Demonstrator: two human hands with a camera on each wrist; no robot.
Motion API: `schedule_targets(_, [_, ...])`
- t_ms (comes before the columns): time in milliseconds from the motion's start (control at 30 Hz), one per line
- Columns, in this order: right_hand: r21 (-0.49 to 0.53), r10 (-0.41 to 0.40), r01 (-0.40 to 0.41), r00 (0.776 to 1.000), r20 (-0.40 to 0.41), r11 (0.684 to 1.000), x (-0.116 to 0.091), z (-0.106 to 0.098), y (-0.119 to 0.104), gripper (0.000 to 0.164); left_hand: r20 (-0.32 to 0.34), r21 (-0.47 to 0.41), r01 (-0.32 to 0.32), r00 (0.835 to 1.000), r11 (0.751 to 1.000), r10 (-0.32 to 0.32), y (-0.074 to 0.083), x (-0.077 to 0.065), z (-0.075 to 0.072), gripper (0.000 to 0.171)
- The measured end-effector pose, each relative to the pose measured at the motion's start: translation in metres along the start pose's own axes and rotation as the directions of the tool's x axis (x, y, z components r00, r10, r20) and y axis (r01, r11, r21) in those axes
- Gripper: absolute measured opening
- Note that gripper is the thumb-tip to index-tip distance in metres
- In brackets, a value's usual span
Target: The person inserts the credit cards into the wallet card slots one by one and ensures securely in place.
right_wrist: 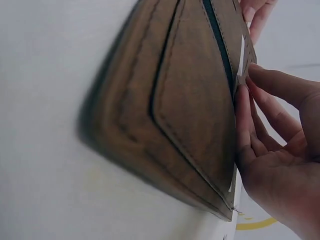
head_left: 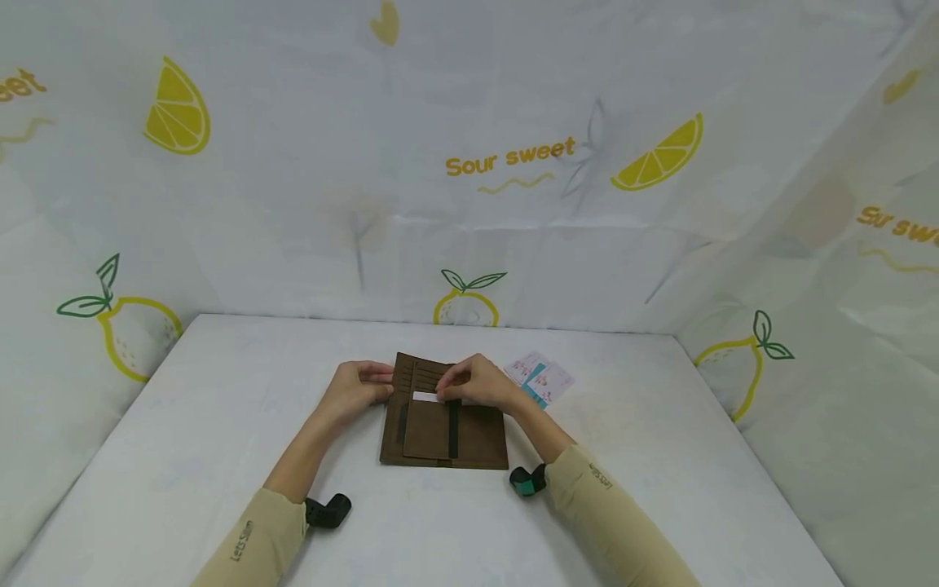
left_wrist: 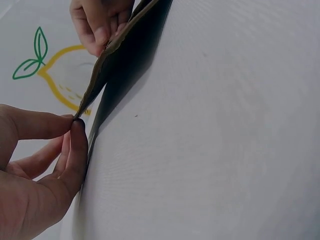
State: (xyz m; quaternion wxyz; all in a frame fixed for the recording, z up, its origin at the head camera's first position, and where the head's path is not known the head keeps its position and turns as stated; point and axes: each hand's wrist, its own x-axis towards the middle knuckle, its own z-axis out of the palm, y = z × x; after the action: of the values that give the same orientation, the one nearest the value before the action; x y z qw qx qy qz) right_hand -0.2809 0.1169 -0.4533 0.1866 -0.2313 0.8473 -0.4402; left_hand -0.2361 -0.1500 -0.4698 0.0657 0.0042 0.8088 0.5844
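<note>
At wallet, left hand pinching its side, right hand bent over card.

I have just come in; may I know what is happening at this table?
A person is handling an open brown wallet. The left hand pinches its left edge, while the right hand pinches a white card partly tucked into it. To the right, pink-and-blue cards lie on the white table.
</note>
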Motion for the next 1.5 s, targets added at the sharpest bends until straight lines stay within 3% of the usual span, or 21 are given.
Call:
schedule_targets(267, [0.089,-0.006,0.008,1.000,-0.025,0.996,-0.004,-0.006,0.005,0.019,-0.001,-0.021,0.023,1.000,1.000,-0.023,-0.005,-0.001,0.000,0.036])
schedule_targets(467, [0.201,0.047,-0.017,0.988,-0.145,0.979,-0.021,-0.033,0.006,0.029,0.009,-0.032,0.026,1.000,0.999,-0.026,-0.006,-0.001,0.000,0.037])
schedule_targets(600, [0.255,0.078,-0.009,0.962,-0.262,0.967,-0.037,-0.057,0.013,0.037,0.014,-0.029,0.023,1.000,0.999,-0.023,-0.005,-0.002,0.000,0.036])
schedule_targets(833, [0.311,0.170,-0.033,0.890,-0.423,0.950,-0.072,-0.090,0.034,0.042,0.033,-0.059,0.032,0.999,0.998,-0.030,-0.003,-0.001,0.003,0.036])
schedule_targets(1000, [0.367,0.239,-0.070,0.866,-0.439,0.927,-0.087,-0.105,0.047,0.049,0.025,-0.064,0.031,0.999,0.997,-0.029,-0.002,-0.001,0.004,0.037])
schedule_targets(1200, [0.440,0.275,-0.069,0.862,-0.426,0.895,-0.092,-0.115,0.060,0.051,0.022,-0.081,0.020,1.000,0.997,-0.019,-0.001,0.000,0.003,0.039])
schedule_targets(1500, [0.280,0.349,-0.247,0.842,-0.412,0.928,-0.093,-0.114,0.073,0.061,0.033,-0.111,0.031,0.999,0.993,-0.028,-0.001,0.001,-0.002,0.040])
